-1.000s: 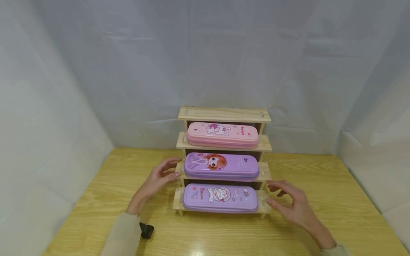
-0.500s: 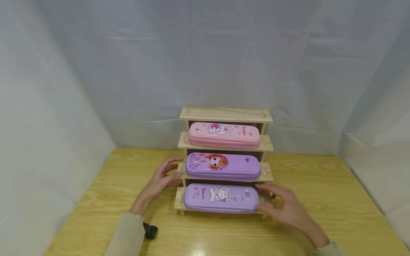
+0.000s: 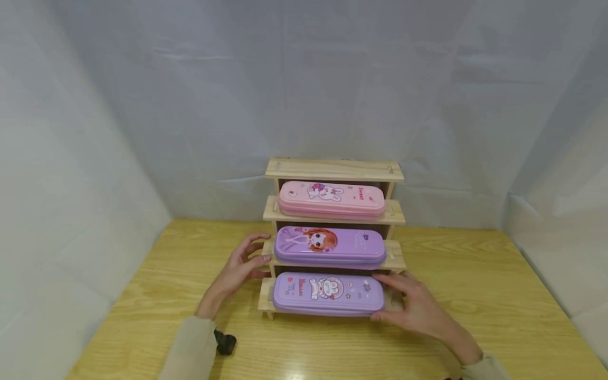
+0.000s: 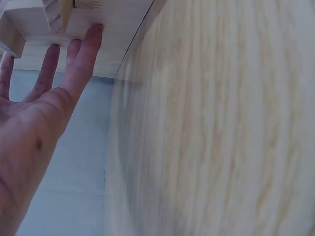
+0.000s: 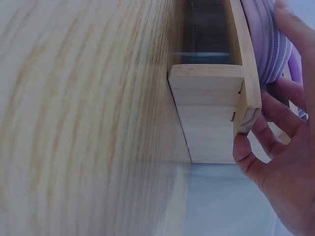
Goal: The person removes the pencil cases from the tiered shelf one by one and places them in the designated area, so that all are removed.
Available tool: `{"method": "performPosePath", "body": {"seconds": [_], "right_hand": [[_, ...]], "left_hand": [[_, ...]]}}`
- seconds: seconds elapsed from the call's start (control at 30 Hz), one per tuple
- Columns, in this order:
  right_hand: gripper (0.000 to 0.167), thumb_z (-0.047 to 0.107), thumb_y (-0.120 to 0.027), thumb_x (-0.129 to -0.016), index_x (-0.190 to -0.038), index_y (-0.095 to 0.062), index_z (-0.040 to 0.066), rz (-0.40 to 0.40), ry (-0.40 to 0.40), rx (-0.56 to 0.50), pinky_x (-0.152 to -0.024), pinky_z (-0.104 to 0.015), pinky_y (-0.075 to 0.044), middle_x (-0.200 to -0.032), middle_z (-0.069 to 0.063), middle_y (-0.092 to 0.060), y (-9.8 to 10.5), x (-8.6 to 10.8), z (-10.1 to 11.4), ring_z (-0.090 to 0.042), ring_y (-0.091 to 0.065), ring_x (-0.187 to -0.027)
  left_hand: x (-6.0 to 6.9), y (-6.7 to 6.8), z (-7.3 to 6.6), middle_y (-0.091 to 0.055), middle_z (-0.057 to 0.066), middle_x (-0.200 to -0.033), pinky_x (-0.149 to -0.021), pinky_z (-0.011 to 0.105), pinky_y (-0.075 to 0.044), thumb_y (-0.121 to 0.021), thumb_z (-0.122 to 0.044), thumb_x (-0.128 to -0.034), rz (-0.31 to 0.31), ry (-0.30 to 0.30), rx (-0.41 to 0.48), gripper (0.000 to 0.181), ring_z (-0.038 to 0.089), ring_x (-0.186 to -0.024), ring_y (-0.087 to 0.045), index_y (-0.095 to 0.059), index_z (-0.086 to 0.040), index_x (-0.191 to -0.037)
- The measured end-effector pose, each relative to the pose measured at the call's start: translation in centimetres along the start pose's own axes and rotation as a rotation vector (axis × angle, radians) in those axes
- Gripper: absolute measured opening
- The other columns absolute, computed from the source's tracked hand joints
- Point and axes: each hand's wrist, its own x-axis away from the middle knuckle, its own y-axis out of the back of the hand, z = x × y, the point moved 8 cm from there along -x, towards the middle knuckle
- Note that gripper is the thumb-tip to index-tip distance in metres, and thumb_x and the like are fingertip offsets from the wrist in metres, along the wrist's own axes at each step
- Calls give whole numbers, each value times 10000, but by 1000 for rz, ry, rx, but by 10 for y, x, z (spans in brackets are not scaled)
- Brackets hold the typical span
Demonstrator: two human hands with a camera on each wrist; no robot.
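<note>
Zippered lilac case with rounded ends and a white-bunny print (image 3: 328,294) lies on the lowest step (image 3: 265,296) of a pale-wood stepped rack (image 3: 334,170); my right hand (image 3: 415,306) pinches its right end. My left hand (image 3: 237,268) rests extended fingers against the rack's left side. One step up I see a glossy purple case with a red-haired girl (image 3: 330,246), then a pink bunny case (image 3: 331,198), pale sheeting (image 3: 332,95) beyond.

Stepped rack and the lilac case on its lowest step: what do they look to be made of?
Stepped rack: pale, matte, seemingly bare wood, perhaps pine; visible grain suggests it. Lilac case: smooth, slightly glossy shell, possibly plastic or coated foam. The right wrist view shows zip teeth; their material is unclear.
</note>
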Motion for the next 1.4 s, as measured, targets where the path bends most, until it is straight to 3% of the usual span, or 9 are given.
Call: {"method": "performPosePath", "body": {"seconds": [0.43,0.73,0.87,1.0,1.2,1.33,1.4], "right_hand": [[731,467,-955,-636,-1262,-652,240,69,-191,-41,-706,-198,-459,-1051,68,-632,-2,1,-8,-72,-523,-865],[713,335,-979,-625,-1226,-622,193,99,-195,-155,-737,-219,-523,-1123,86,-670,4,6,-12,-24,-559,-917],[717,264,-971,-656,-1259,-600,155,116,-200,-247,-728,-240,-561,-1153,23,-663,11,7,-13,-14,-583,-966],[758,150,-962,-663,-1318,-585,91,105,-151,-331,-702,-251,-592,-1184,-56,-650,18,8,-11,-35,-618,-959],[787,0,-903,-689,-1389,-544,17,119,-134,-454,-814,-246,-617,-1276,-81,-584,24,13,-13,-51,-646,-987],[765,-85,-852,-707,-1390,-517,-5,137,-163,-547,-900,-223,-598,-1348,-14,-547,29,19,-17,-71,-647,-1051],[744,-71,-861,-718,-1373,-516,-4,136,-184,-546,-914,-199,-584,-1339,35,-550,33,21,-19,-60,-637,-1073]], "left_hand": [[0,0,0,-538,38,-1307,-881,539,-618,-603,-72,-1006,9,-3,-5,565,160,-1059,-696,-336,-17,-1501],[0,0,3,-511,89,-1350,-891,567,-607,-603,-80,-1000,-1,7,-14,568,161,-1058,-689,-342,-26,-1502],[0,1,3,-478,171,-1401,-900,572,-604,-601,-79,-996,-11,16,-16,575,158,-1056,-685,-341,-31,-1507],[0,1,3,-431,241,-1448,-913,583,-595,-603,-83,-994,-15,23,-14,581,157,-1057,-680,-342,-36,-1512],[0,2,3,-456,189,-1420,-905,578,-600,-607,-92,-998,-21,23,-14,577,155,-1058,-678,-347,-40,-1510],[0,2,3,-472,155,-1408,-889,556,-612,-604,-94,-1000,-25,24,-15,571,151,-1052,-680,-348,-41,-1508],[0,2,3,-478,144,-1400,-884,547,-616,-601,-91,-1001,-25,23,-16,569,150,-1050,-681,-346,-38,-1508]]}}
